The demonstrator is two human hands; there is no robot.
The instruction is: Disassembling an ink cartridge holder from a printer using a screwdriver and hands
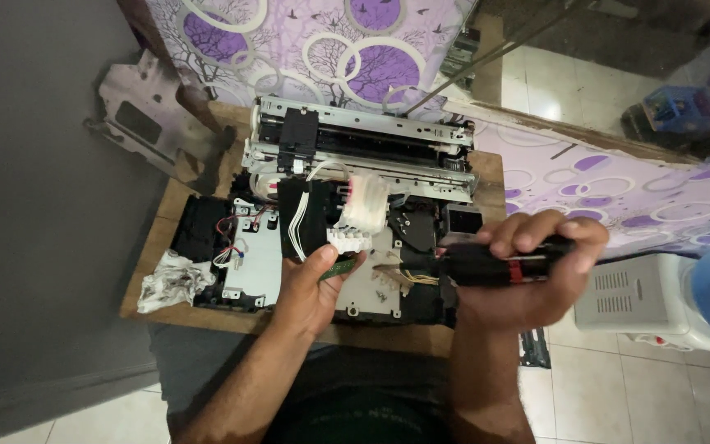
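Note:
A dismantled printer (355, 156) lies opened on a small wooden table (166, 226). My left hand (310, 288) pinches a small green circuit board (338, 269) just below a white plastic connector block (347, 239) with a white ribbon of wires. My right hand (536, 271) is closed around a black screwdriver handle with a red band (503, 267), whose tip points left toward the printer's base near loose yellow wires (417, 278). The black print carriage (297, 136) sits on the metal rail at the back.
A crumpled white cloth (172, 281) lies at the table's left front corner. A bent metal plate (145, 115) leans at the back left. Purple patterned fabric (322, 41) hangs behind; a white dispenser with a blue bottle (675, 296) stands at the right on tiled floor.

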